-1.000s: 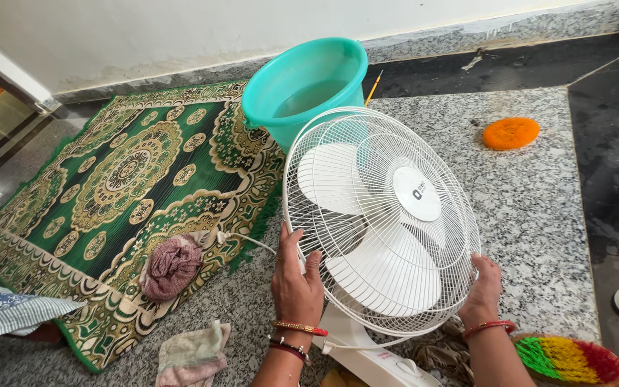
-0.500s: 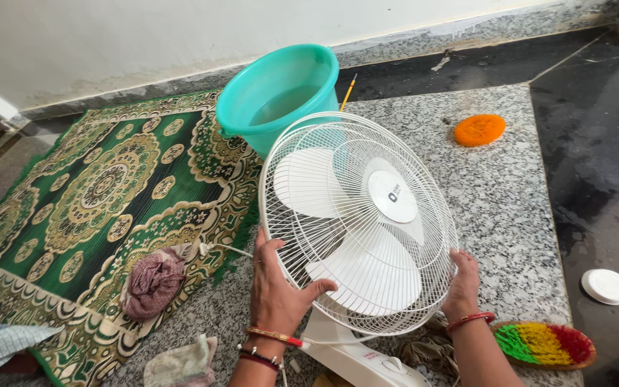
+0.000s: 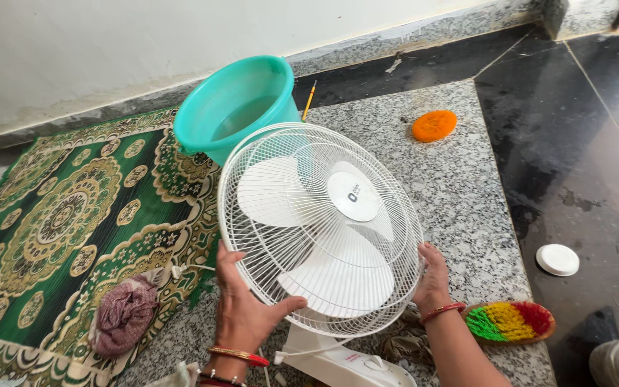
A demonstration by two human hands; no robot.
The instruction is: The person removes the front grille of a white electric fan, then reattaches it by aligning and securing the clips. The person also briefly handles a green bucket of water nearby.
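— Speckled grey granite floor (image 3: 460, 186) is seen across the middle, with dark polished tiles (image 3: 582, 143) along its right edge and a white wall (image 3: 145, 50) behind. What is held?

— A white table fan (image 3: 320, 229) is gripped by both hands at the lower rim of its wire grille. It stands on the granite near the bottom edge, tilted back so that the grille faces up toward the camera; its white base (image 3: 345, 362) is seen below.

— How are the fingers placed?

— The left hand (image 3: 245, 308) is spread against the lower left of the grille, the thumb stretched out along the rim and the fingers curled loosely onto the wires. The right hand (image 3: 433, 276) is cupped round the lower right rim; its fingertips are hidden behind the grille, so how tightly they close cannot be told.

— What else is laid about?

— A teal bucket (image 3: 234, 107) is set just behind the fan at the far edge of the granite. A green patterned rug (image 3: 66, 215) is spread along the left edge, and a bundled maroon cloth (image 3: 123, 315) is laid at its near corner. An orange scrubber (image 3: 434, 125) is seen toward the far right corner, a multicoloured brush (image 3: 510, 322) just beside the right wrist, and a white round lid (image 3: 557, 259) on the dark tiles, well apart.
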